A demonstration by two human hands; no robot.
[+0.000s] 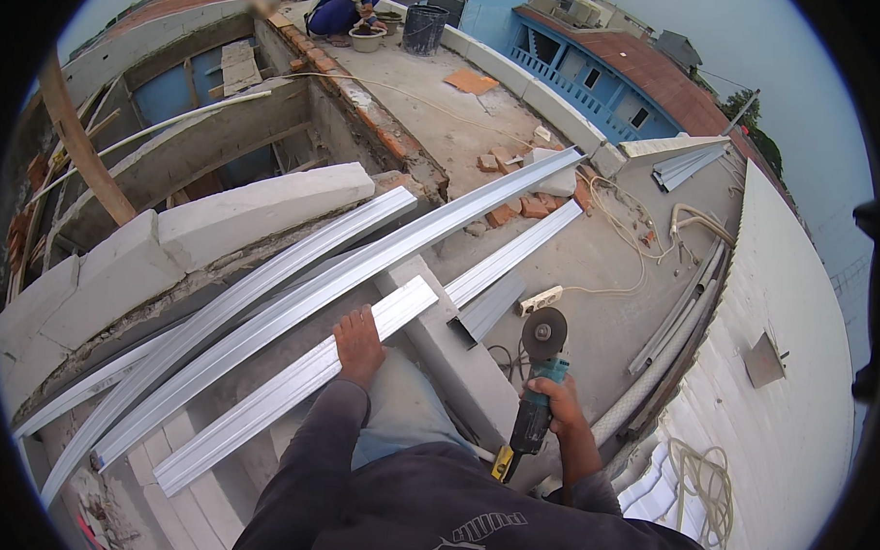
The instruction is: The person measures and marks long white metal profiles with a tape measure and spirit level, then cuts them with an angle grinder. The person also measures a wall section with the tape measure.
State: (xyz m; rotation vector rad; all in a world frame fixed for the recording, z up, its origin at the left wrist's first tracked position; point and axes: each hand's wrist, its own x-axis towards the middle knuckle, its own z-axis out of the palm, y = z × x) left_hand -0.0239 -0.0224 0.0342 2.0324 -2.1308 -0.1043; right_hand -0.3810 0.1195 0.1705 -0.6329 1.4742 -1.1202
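My left hand [359, 348] presses down on a short silver metal channel [261, 406], its fingers wrapped over the upper edge. The channel rests across a pale concrete block [456, 377], its right end sticking out past my hand. To the right, my right hand [560, 403] grips a teal and black angle grinder [535, 400], with its dark cutting disc [545, 332] pointing away from me. The disc is apart from the metal. Beyond the short channel lies a longer silver channel [362, 287], slanting the same way.
A white power strip [540, 300] with a pale cord lies beyond the grinder. Broken bricks [520, 208] sit farther off. Left, a low block wall [258, 215] borders an open pit. A corrugated white roof sheet [775, 384] is at right. Another person [338, 10] crouches by buckets [424, 30].
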